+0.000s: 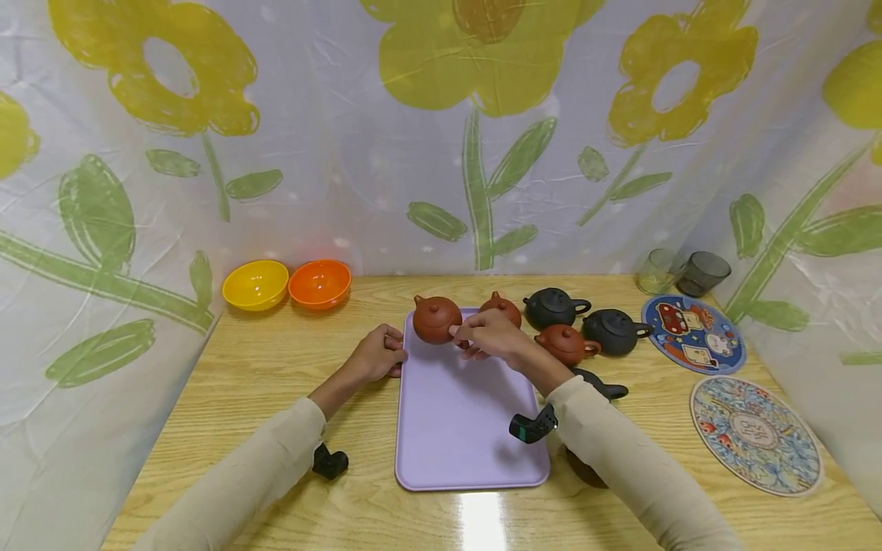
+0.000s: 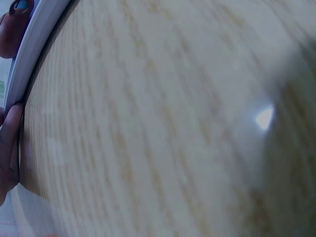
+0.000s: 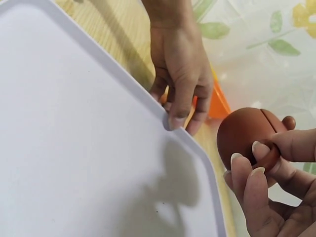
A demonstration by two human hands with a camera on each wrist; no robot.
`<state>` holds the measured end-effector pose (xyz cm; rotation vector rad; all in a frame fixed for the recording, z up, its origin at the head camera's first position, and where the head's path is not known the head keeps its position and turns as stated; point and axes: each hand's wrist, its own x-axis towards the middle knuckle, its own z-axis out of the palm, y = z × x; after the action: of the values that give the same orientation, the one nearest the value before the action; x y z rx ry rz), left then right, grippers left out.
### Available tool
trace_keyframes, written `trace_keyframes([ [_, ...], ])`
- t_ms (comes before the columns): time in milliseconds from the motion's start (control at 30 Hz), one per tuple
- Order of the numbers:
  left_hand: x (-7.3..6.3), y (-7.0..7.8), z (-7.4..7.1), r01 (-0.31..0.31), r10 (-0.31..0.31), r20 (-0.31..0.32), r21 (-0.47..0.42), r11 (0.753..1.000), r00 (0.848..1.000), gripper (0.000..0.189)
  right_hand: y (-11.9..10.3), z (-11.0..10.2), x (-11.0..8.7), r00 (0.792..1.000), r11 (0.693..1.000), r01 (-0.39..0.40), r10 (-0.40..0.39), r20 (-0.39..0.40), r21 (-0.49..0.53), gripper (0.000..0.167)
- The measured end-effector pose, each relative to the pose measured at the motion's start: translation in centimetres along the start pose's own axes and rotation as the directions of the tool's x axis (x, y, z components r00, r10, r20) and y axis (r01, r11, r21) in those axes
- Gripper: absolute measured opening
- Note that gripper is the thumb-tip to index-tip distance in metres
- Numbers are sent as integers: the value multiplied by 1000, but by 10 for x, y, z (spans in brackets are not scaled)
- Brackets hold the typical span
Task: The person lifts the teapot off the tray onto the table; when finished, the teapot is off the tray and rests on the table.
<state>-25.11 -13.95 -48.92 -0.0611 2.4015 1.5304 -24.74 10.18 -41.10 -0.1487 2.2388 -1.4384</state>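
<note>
A reddish-brown teapot (image 1: pixel 437 321) is over the far left corner of the lilac tray (image 1: pixel 468 436). My right hand (image 1: pixel 492 335) pinches its looped handle between thumb and fingers; in the right wrist view the teapot (image 3: pixel 244 133) appears raised, with a shadow falling on the tray. My left hand (image 1: pixel 375 353) grips the tray's left rim near that corner, thumb on the rim, as the right wrist view shows. Only part of the left hand (image 2: pixel 10 153) appears in the left wrist view, against the tray's edge. Behind the right hand is another reddish-brown teapot (image 1: pixel 506 308), partly hidden.
Right of the tray stand a reddish-brown teapot (image 1: pixel 561 344) and black teapots (image 1: pixel 553 308), one partly behind the right forearm. A dark brown object (image 1: pixel 586 468) shows beneath the sleeve. Yellow (image 1: pixel 255 287) and orange (image 1: pixel 320 285) bowls stand far left; cups (image 1: pixel 701 273) and round mats (image 1: pixel 754 436) are right.
</note>
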Motion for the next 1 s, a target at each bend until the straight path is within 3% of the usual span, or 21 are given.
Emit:
trace_keyframes([
  [467, -1, 1, 0, 19, -19, 5, 8, 1000, 1000, 36, 2, -17, -19, 999, 999, 34, -34, 29, -17, 32],
  [1000, 1, -3, 1, -6, 6, -3, 3, 1000, 1000, 36, 3, -32, -43, 998, 998, 60, -58, 34, -35, 28],
])
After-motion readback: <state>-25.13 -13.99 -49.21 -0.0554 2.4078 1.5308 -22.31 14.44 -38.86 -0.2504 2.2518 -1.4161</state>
